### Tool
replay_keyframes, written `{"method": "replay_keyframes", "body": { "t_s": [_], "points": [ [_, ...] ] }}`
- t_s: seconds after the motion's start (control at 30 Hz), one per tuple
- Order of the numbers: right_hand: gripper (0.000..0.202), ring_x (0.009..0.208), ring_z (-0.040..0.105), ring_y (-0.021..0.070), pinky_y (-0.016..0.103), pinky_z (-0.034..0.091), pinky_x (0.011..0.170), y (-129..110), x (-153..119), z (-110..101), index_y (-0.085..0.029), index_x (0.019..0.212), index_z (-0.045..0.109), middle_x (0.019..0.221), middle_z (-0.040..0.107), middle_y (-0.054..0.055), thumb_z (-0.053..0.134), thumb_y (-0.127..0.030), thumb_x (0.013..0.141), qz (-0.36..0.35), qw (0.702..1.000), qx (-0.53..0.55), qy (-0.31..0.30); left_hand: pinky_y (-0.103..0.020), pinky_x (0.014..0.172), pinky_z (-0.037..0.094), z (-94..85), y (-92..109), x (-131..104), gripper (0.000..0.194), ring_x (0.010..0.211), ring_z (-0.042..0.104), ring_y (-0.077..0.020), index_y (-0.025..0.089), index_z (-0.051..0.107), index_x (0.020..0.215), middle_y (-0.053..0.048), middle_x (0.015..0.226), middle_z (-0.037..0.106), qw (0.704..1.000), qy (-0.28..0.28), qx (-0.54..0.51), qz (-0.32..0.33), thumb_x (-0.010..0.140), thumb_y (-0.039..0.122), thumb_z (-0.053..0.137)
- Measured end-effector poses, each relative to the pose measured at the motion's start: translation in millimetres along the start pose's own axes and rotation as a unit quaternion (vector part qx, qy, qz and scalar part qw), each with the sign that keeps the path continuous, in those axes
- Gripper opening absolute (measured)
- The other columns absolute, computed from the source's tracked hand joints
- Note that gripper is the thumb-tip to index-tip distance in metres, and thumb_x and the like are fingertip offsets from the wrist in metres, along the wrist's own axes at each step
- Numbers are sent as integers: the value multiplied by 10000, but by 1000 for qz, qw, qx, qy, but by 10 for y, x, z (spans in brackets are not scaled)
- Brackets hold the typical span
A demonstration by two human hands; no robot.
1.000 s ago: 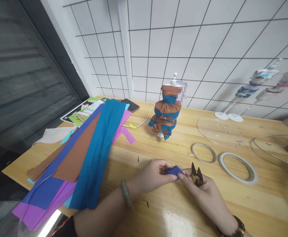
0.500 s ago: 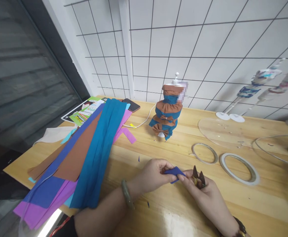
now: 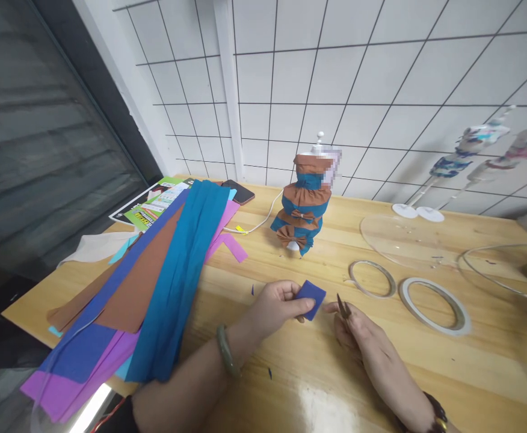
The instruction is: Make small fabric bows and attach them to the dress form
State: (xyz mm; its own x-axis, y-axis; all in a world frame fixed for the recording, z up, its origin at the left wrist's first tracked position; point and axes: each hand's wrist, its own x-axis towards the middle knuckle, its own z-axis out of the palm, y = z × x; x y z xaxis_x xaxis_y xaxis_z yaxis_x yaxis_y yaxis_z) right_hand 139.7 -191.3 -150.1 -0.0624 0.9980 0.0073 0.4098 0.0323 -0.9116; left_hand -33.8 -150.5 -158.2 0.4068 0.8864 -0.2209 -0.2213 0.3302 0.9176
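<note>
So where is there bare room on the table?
One patch lies right of the right hand, nearer than the wide tape ring; a smaller one between the left hand and the dressed form. Coloured strips crowd the left side; the thin ring and clear disc take up the right rear.

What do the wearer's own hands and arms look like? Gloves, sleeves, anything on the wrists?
No gloves on either hand. Left hand: smooth, rounded grey-green bangle at the wrist; black sleeve farther up the forearm. Right hand: dark bracelet with a gold-toned part at the wrist; no sleeve visible on that side.
</note>
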Motion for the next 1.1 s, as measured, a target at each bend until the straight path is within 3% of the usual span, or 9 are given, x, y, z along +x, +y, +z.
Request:
{"method": "replay_keyframes", "body": {
  "t_s": [0.07,0.2,0.33,0.47,0.73,1.1],
  "points": [
    [413,568,502,157,247,437,532,18,-6,2,-181,974,594,589,504,0,311,-464,872,18,999,15,-40,-213,571,368,-2,11,13,254,593,492,-82,100,592,734,-15,672,567,998,9,-56,-21,620,301,698],
    [361,630,499,162,245,433,586,25,-17,20,-192,919,577,634,502,6,352,-468,863,44,997,41,-50,-212,561,363,9,40,11,275,566,486,-77,104,585,702,-7,638,556,990,15,-130,-44,576,299,732],
    [371,524,431,129,222,389,474,-68,-48,73,-189,852,554,602,464,-11,382,-517,832,88,989,102,-64,-216,575,361,34,65,-13,269,584,488,-78,102,603,733,-13,664,566,988,19,-149,-37,579,280,733],
    [386,453,350,97,204,338,410,-185,-78,126,-185,809,529,556,406,-36,398,-548,812,118,975,170,-76,-225,597,355,64,65,-23,246,638,527,-105,101,605,738,-37,695,599,991,-4,-132,-27,610,283,709],
    [437,442,329,89,206,327,406,-274,-80,148,-198,582,438,513,376,-41,408,-582,788,109,974,174,-98,-225,598,349,74,-20,-20,205,592,488,-82,106,587,695,-18,656,584,999,-1,-50,-11,639,279,683],
    [374,444,301,95,223,287,415,-127,-99,182,-210,642,394,517,344,-53,351,-521,845,111,975,163,-101,-223,600,357,113,15,-54,182,587,493,-86,99,590,687,-26,650,590,999,-18,-29,-10,657,265,657]
  ]
}}
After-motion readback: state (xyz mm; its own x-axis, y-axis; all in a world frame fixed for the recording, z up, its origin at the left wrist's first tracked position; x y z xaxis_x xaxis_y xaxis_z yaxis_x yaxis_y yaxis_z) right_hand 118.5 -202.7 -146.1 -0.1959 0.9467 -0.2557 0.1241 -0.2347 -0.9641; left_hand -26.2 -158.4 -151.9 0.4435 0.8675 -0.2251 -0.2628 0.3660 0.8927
